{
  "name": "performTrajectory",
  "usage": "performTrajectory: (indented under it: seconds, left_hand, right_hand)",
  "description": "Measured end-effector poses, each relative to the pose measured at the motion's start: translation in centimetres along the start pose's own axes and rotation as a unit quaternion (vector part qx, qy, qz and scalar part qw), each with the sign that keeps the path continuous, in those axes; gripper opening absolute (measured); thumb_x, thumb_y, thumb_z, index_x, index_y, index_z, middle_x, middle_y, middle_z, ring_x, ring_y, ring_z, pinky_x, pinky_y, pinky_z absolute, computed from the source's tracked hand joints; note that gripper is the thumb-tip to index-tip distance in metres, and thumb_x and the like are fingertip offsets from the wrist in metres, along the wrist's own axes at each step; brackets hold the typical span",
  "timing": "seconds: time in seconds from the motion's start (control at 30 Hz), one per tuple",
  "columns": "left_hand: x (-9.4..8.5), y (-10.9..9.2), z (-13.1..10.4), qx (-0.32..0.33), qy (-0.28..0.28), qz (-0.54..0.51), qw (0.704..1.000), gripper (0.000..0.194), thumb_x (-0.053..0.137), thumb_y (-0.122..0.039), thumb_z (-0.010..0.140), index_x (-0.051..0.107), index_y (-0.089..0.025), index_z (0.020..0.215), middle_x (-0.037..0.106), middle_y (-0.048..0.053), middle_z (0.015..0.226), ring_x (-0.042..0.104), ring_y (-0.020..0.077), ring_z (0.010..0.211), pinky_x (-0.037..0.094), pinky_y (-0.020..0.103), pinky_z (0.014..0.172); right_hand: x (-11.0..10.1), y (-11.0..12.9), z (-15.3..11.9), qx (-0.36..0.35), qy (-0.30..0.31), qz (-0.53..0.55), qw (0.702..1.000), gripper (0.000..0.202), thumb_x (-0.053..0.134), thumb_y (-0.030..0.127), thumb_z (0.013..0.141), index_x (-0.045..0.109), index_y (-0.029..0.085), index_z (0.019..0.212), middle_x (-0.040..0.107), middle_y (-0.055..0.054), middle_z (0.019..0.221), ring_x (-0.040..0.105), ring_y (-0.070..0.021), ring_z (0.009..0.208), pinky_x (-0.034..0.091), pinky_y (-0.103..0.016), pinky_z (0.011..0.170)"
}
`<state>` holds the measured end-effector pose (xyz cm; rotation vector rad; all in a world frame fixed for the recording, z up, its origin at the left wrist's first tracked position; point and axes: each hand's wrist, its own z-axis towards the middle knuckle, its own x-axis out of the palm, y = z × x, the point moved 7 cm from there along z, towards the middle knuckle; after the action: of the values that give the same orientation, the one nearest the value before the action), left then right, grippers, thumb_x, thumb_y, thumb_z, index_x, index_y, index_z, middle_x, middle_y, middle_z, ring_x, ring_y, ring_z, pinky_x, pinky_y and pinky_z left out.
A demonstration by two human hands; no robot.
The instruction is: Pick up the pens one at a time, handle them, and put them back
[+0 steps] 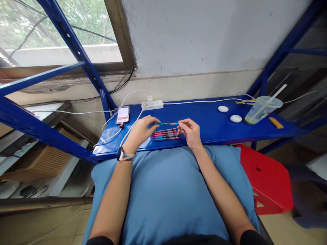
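A blue pen [167, 124] lies crosswise between my two hands, just beyond a row of other pens. My left hand [144, 130] pinches its left end between thumb and fingers. At the opposite end, the fingertips of my right hand [189, 131] are closed on the pen too. Nearer to me, several pens [166, 134] in dark, pink and blue lie side by side on the blue shelf top [196, 117]. A watch with a multicoloured band [127, 157] is on my left wrist.
A phone [122, 114] with cables lies left, near a white power strip [155, 104]. To the right are two white oval objects [235, 118], a plastic cup with a straw [263, 109] and a small orange packet [276, 123]. A blue cushion [173, 183] covers my lap; a red stool [268, 180] stands right.
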<state>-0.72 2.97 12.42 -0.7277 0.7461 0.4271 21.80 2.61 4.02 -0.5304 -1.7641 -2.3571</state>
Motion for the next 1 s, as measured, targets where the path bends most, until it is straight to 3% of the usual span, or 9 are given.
performTrajectory:
  seconds: [0.2, 0.43, 0.47, 0.53, 0.6, 0.7, 0.8, 0.93, 1.0]
  left_hand:
    - [0.4, 0.6, -1.4, -0.033, -0.045, -0.085, 0.995, 0.016, 0.066, -0.030, 0.104, 0.081, -0.024, 0.102, 0.078, 0.004, 0.097, 0.071, 0.0210, 0.090, 0.052, 0.034, 0.083]
    - [2.8, 3.2, -2.3, -0.141, -0.088, -0.205, 0.965, 0.062, 0.051, -0.059, 0.109, 0.065, -0.021, 0.062, 0.062, 0.003, 0.059, 0.060, 0.0182, 0.060, 0.048, 0.033, 0.066]
    - [3.1, 3.4, -2.3, -0.146, -0.097, -0.214, 0.961, 0.059, 0.051, -0.059, 0.108, 0.069, -0.021, 0.067, 0.062, 0.002, 0.059, 0.060, 0.0179, 0.059, 0.049, 0.033, 0.065]
    - [3.6, 3.7, -2.4, -0.139, -0.113, -0.247, 0.952, 0.036, 0.067, -0.054, 0.101, 0.077, -0.021, 0.095, 0.070, 0.002, 0.072, 0.066, 0.0187, 0.068, 0.052, 0.031, 0.069]
    - [3.7, 3.7, -2.5, -0.124, -0.124, -0.270, 0.947, 0.033, 0.081, -0.046, 0.092, 0.075, -0.022, 0.115, 0.076, 0.003, 0.092, 0.073, 0.0199, 0.082, 0.056, 0.031, 0.077]
    - [3.5, 3.8, -2.7, -0.126, -0.129, -0.256, 0.950, 0.025, 0.076, -0.046, 0.096, 0.076, -0.021, 0.099, 0.078, 0.005, 0.092, 0.074, 0.0211, 0.085, 0.057, 0.033, 0.082]
    - [3.5, 3.9, -2.8, -0.144, -0.130, -0.238, 0.952, 0.042, 0.061, -0.053, 0.105, 0.074, -0.020, 0.081, 0.075, 0.005, 0.074, 0.073, 0.0217, 0.080, 0.056, 0.034, 0.083]
    - [3.6, 4.1, -2.9, -0.147, -0.146, -0.298, 0.932, 0.035, 0.079, -0.048, 0.093, 0.074, -0.021, 0.114, 0.078, 0.003, 0.087, 0.076, 0.0209, 0.083, 0.058, 0.032, 0.079]
    - [3.5, 4.1, -2.9, -0.144, -0.153, -0.302, 0.930, 0.031, 0.081, -0.046, 0.091, 0.074, -0.021, 0.107, 0.079, 0.003, 0.088, 0.076, 0.0209, 0.083, 0.058, 0.032, 0.080]
  right_hand:
    - [0.0, 0.1, 0.1, 0.002, 0.007, -0.009, 1.000, 0.028, 0.091, 0.043, 0.075, 0.078, 0.022, 0.089, 0.076, -0.002, 0.075, 0.070, -0.0169, 0.061, 0.065, -0.033, 0.062]
    - [0.4, 0.4, 0.0, 0.009, 0.022, 0.002, 1.000, 0.029, 0.092, 0.042, 0.074, 0.079, 0.021, 0.088, 0.077, -0.003, 0.075, 0.070, -0.0172, 0.061, 0.066, -0.034, 0.063]
    - [0.4, 0.3, 0.0, 0.011, 0.019, 0.002, 1.000, 0.029, 0.092, 0.042, 0.074, 0.079, 0.021, 0.089, 0.076, -0.003, 0.075, 0.070, -0.0170, 0.061, 0.066, -0.034, 0.062]
    - [0.2, 0.3, 0.0, 0.013, 0.008, 0.004, 1.000, 0.029, 0.091, 0.043, 0.074, 0.078, 0.021, 0.089, 0.075, -0.002, 0.074, 0.070, -0.0168, 0.061, 0.066, -0.034, 0.061]
    - [0.1, 0.2, 0.1, 0.016, 0.000, 0.009, 1.000, 0.029, 0.091, 0.043, 0.075, 0.078, 0.021, 0.090, 0.075, -0.002, 0.075, 0.069, -0.0165, 0.061, 0.065, -0.033, 0.061]
    - [0.3, 0.2, 0.1, 0.020, 0.001, 0.020, 1.000, 0.029, 0.091, 0.042, 0.074, 0.078, 0.021, 0.089, 0.076, -0.002, 0.076, 0.069, -0.0162, 0.061, 0.065, -0.033, 0.061]
    - [0.6, 0.3, 0.1, 0.019, 0.007, 0.029, 0.999, 0.029, 0.092, 0.041, 0.072, 0.079, 0.021, 0.088, 0.076, -0.002, 0.075, 0.069, -0.0160, 0.060, 0.064, -0.033, 0.060]
    - [0.3, 0.3, 0.2, 0.021, -0.008, 0.030, 0.999, 0.030, 0.093, 0.041, 0.072, 0.080, 0.021, 0.089, 0.076, -0.003, 0.077, 0.070, -0.0163, 0.062, 0.064, -0.032, 0.061]
    - [0.2, 0.1, 0.4, 0.023, -0.009, 0.026, 0.999, 0.030, 0.093, 0.042, 0.073, 0.080, 0.021, 0.090, 0.076, -0.003, 0.079, 0.071, -0.0164, 0.064, 0.065, -0.032, 0.063]
